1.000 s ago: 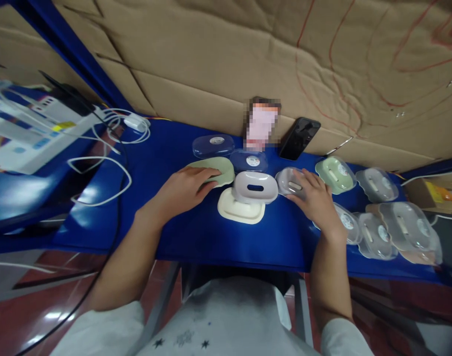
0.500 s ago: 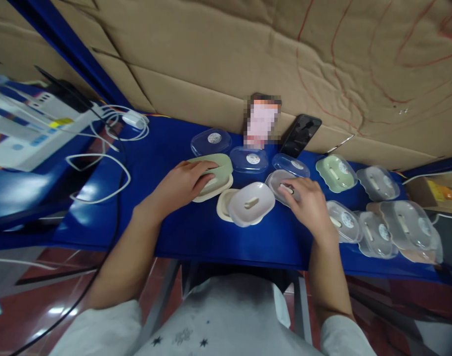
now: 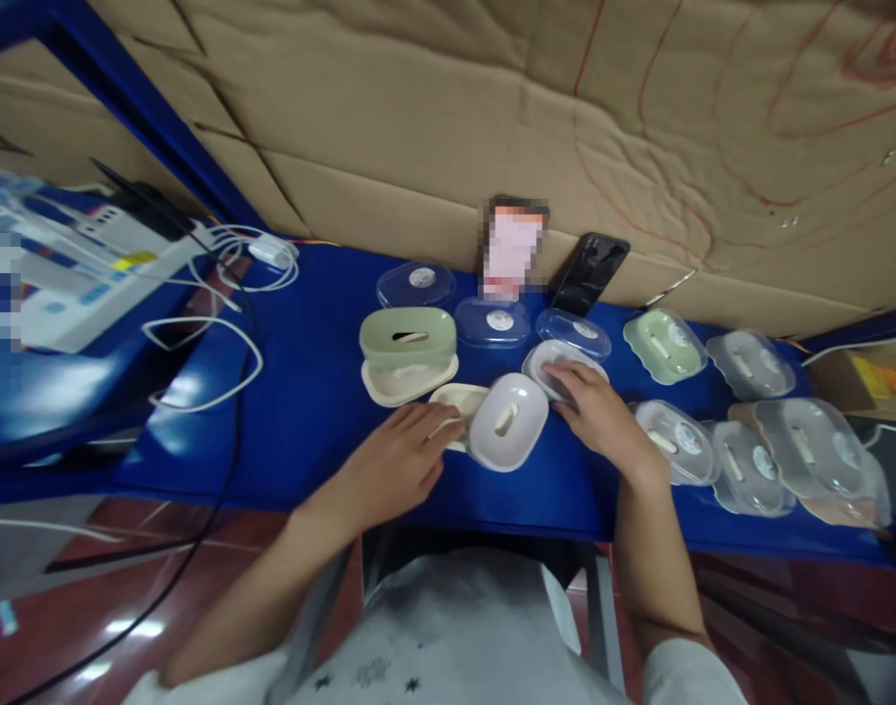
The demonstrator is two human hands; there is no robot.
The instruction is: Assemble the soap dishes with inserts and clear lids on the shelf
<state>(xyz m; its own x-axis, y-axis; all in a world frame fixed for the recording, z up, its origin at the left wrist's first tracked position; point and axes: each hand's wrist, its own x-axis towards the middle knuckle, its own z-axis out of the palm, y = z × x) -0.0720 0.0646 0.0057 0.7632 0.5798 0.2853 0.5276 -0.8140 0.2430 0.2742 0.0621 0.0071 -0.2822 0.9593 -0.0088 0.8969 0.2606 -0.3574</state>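
I see my left hand (image 3: 396, 460) with fingers loosely spread, touching the cream oval plastic tray (image 3: 456, 399) near the blue table's (image 3: 307, 392) front edge. My right hand (image 3: 594, 416), fingers curled, steadies the grey oval slotted lid (image 3: 507, 421) just beside it.

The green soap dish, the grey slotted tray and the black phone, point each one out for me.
green soap dish (image 3: 407, 339), head view, on its front wall.
grey slotted tray (image 3: 507, 422), head view, beside its slot.
black phone (image 3: 589, 273), head view, middle of its back.
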